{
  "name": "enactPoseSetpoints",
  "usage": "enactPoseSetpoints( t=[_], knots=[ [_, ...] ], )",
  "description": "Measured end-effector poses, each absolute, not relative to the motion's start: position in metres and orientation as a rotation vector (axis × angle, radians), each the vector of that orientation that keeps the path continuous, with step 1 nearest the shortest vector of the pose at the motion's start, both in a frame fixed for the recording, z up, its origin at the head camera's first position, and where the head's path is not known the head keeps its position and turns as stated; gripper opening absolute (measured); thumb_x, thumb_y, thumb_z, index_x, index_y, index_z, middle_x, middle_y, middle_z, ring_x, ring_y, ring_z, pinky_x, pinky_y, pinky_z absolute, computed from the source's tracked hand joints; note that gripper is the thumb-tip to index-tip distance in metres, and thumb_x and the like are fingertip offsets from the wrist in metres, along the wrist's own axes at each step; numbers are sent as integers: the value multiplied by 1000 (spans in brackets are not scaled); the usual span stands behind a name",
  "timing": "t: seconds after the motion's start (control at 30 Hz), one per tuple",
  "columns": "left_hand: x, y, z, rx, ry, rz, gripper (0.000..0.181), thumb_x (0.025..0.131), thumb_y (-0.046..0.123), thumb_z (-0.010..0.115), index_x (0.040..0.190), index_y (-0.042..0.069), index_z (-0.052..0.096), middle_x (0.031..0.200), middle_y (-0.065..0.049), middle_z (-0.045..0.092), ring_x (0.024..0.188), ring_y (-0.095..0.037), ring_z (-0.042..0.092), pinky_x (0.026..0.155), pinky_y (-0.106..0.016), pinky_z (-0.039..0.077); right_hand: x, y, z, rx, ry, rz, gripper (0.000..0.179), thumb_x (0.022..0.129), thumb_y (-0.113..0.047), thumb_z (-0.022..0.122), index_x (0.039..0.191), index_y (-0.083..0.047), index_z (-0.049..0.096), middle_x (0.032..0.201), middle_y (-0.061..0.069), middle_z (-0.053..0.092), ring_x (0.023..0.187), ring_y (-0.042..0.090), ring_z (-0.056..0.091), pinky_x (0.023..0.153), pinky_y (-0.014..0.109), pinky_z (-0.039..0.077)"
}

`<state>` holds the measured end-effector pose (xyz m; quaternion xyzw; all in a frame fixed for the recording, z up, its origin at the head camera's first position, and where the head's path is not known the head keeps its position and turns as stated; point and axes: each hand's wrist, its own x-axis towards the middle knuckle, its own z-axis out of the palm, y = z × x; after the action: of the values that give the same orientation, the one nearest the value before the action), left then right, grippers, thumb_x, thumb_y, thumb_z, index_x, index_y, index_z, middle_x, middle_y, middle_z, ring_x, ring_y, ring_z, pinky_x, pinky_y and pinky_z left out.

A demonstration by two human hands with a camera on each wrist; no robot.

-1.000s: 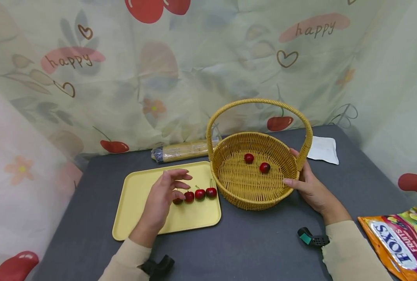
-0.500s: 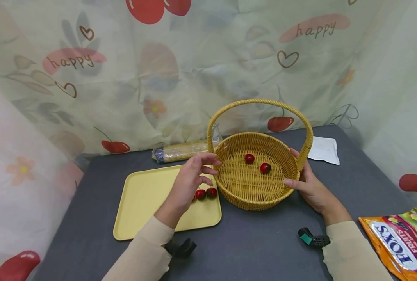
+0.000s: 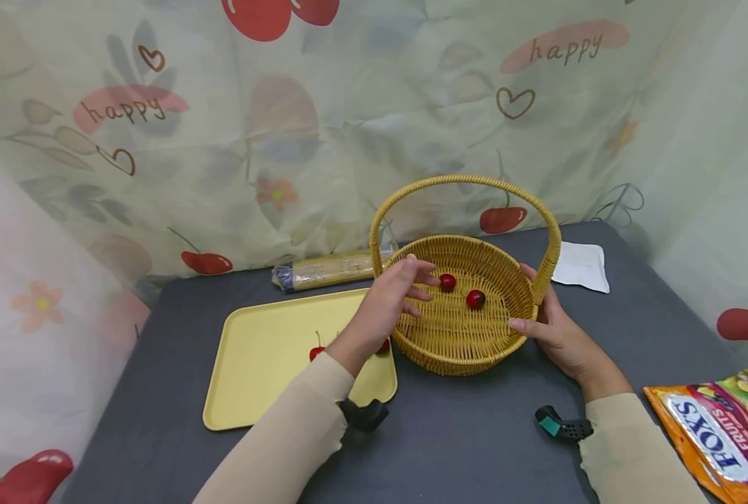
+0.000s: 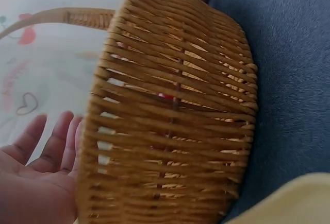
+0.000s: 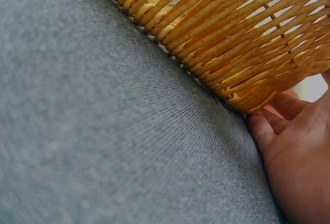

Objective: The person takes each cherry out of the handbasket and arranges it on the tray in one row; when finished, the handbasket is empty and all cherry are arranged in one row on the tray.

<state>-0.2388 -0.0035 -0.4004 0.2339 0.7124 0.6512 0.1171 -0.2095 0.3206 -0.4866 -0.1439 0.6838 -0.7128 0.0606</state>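
A round wicker basket (image 3: pixel 454 361) with a tall arched handle holds two dark red cherries (image 3: pixel 475 299). My right hand (image 3: pixel 566 343) grips its right side, thumb over the rim and fingers around the outside. Over the basket's left part reaches my left hand (image 3: pixel 383 297), its fingers loosely bent and nothing visible between them. One fingertip is right beside the rear cherry (image 3: pixel 447 282). In the left wrist view, the basket wall (image 4: pixel 170 131) covers some of that hand's fingertips. Cherries with stems lie on the yellow tray (image 3: pixel 254 364), partly hidden by my left forearm.
A plastic-wrapped bundle (image 3: pixel 330 271) lies behind the tray. To the basket's right is a white square packet (image 3: pixel 582 267). An orange and purple sweets bag (image 3: pixel 714 427) sits at the right front of the grey table (image 3: pixel 462 434). A printed curtain (image 3: pixel 349 161) hangs behind.
My left hand has moved right from above the tray's cherries, across the basket's left rim, to over the inside of the basket. The right hand keeps its grip; the basket stays in place.
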Motion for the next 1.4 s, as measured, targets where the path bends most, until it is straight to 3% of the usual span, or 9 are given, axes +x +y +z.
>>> enactPoseSetpoints(
  t=[0.17, 0.47, 0.57, 0.77, 0.83, 0.93, 1.07, 1.2, 1.4],
  knots=[
    [-252, 21, -403, 606, 2086, 1864, 62, 116, 59, 38, 145, 10, 64, 135, -13, 69, 115, -33, 66, 88, -47, 58, -210, 322, -488, -436, 2072, -2157, 99, 104, -3, 66, 175, -28, 2, 173, 20, 13, 155, 36, 23, 112, 22, 35],
    [-269, 58, -408, 561, 2107, 1762, 69, 113, 66, 40, 143, 10, 66, 132, -14, 69, 115, -42, 65, 94, -65, 54, -211, 320, -489, -442, 2088, -2139, 98, 104, -4, 66, 175, -28, 2, 173, 19, 14, 155, 38, 22, 111, 22, 36],
    [-272, 65, -413, 565, 2130, 1703, 74, 111, 71, 39, 145, 10, 65, 135, -15, 67, 114, -39, 66, 94, -62, 55, -212, 318, -489, -441, 2094, -2138, 98, 104, -4, 66, 175, -28, 2, 173, 19, 14, 156, 38, 22, 112, 23, 35],
    [-276, 71, -424, 565, 2321, 1485, 69, 108, 75, 43, 136, 19, 69, 119, -10, 69, 104, -24, 65, 92, -45, 52, -211, 317, -489, -420, 2097, -2136, 99, 104, -5, 67, 175, -29, 3, 173, 18, 14, 156, 37, 21, 113, 25, 33],
    [-278, 73, -427, 619, 2394, 1373, 62, 109, 68, 49, 141, 18, 68, 124, -8, 70, 112, -21, 64, 97, -43, 51, -210, 318, -489, -426, 2097, -2140, 98, 104, -5, 66, 175, -28, 2, 174, 18, 13, 156, 38, 21, 112, 24, 34],
    [-281, 77, -430, 740, 2426, 1224, 50, 111, 44, 63, 152, 15, 63, 145, -5, 65, 132, -18, 59, 110, -40, 47, -210, 319, -489, -432, 2097, -2146, 98, 105, -4, 65, 175, -29, 2, 174, 18, 13, 156, 37, 21, 111, 23, 35],
    [-283, 84, -433, 906, 2444, 1009, 58, 108, 19, 71, 162, 13, 53, 161, -6, 53, 147, -17, 47, 119, -34, 38, -210, 321, -488, -442, 2088, -2154, 97, 105, -3, 64, 175, -30, 3, 174, 18, 12, 156, 37, 22, 111, 23, 36],
    [-284, 86, -435, 993, 2503, 831, 53, 104, 13, 75, 155, 12, 61, 153, -4, 58, 139, -13, 51, 115, -26, 39, -209, 321, -487, -432, 2094, -2148, 97, 104, -4, 65, 175, -30, 3, 174, 17, 12, 156, 38, 22, 111, 23, 36],
    [-284, 85, -437, 1024, 2564, 724, 29, 98, 11, 84, 126, 11, 75, 118, 1, 68, 107, -10, 61, 91, -23, 49, -210, 318, -486, -420, 2098, -2141, 98, 104, -4, 66, 175, -30, 4, 174, 17, 11, 155, 38, 22, 110, 22, 36]
  ],
)
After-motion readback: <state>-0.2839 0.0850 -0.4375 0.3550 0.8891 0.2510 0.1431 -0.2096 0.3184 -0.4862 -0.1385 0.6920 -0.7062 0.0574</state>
